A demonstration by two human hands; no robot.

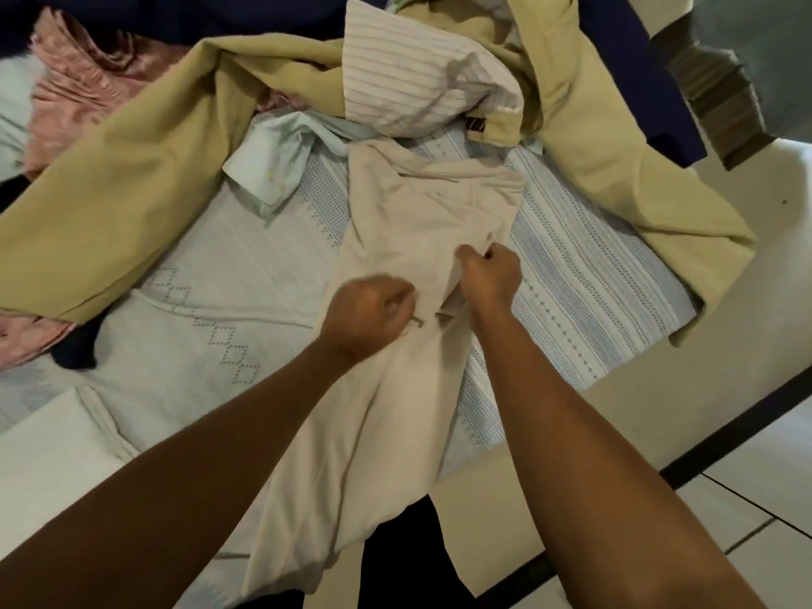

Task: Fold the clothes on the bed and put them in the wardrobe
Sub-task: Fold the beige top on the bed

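Observation:
A pale beige garment (408, 239) lies lengthwise across the bed, its near end hanging over the bed's edge. My left hand (367, 316) grips its cloth near the middle with curled fingers. My right hand (487, 274) pinches a fold of the same garment just to the right. Small dark marks, perhaps buttonholes, show in the cloth between my hands. Behind it lie yellow-tan trousers (132, 191) spread wide, a striped white shirt (417, 76), a light green shirt (272, 169) and a pink garment (74, 90).
The bed has a white patterned sheet (211, 309). A folded white cloth (48, 454) sits at the near left. A dark navy garment (632, 54) hangs at the far right. A cream wall and tiled floor (747, 485) lie to the right of the bed.

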